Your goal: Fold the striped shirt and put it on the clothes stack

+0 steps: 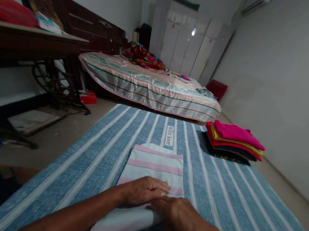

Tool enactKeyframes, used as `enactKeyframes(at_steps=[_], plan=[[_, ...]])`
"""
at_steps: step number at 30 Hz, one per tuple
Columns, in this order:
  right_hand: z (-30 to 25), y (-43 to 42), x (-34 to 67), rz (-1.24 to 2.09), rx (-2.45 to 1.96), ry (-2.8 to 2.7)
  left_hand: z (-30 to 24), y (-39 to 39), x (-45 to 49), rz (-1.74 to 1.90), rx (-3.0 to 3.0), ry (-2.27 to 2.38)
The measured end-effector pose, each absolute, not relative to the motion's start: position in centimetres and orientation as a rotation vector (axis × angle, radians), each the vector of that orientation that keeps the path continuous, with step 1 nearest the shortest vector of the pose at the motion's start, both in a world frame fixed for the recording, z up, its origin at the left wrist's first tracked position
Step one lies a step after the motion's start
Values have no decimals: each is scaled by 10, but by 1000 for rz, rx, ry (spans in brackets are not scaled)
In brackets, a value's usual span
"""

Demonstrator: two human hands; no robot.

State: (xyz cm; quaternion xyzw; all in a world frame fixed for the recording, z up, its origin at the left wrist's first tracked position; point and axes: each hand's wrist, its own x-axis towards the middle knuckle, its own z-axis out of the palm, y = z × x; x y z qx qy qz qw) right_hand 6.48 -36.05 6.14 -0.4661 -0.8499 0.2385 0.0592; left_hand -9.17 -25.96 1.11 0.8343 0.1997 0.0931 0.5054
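Observation:
A folded cloth (156, 167), pale with pink stripes and thin dark lines, lies lengthwise in front of me; whether it is a garment I cannot tell. Across its middle rests my left hand (145, 190), palm down with the fingers stretched out flat. My right hand (176, 219) meets it from the other side, its fingers curled at a fold of the cloth and partly hidden. The near end of the cloth is doubled over and bulges toward the lower left. Under everything spreads a blue mat (86, 163) with white stripes and a "With love" label (170, 135).
To the right sits a stack of folded clothes (235, 141) in pink, yellow, red and dark colours. Beyond the mat stands a bed (150, 87) with a bunched red blanket (144, 55). On the left is a treadle sewing table (33, 36); a wardrobe (182, 41) stands at the back.

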Motion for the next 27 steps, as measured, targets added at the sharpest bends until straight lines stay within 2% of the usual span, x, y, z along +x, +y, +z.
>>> enactKeyframes(at_steps=[6,9,11,16,21,27], plan=[[91,-289,92,1653,-1195,-2252,21,-224,-113,302,1157,638],[94,-237,105,1954,-1239,-1933,17,-205,-129,381,917,748],[89,-201,112,1904,-1341,-1820,15,-198,-138,496,856,792],[45,-148,130,1290,-1665,-1758,10,-197,-145,663,866,829],[14,-161,143,1190,-1645,-1736,6,-199,-140,720,928,995],[26,-172,145,974,-1630,-1787,4,-197,-137,827,956,978]])
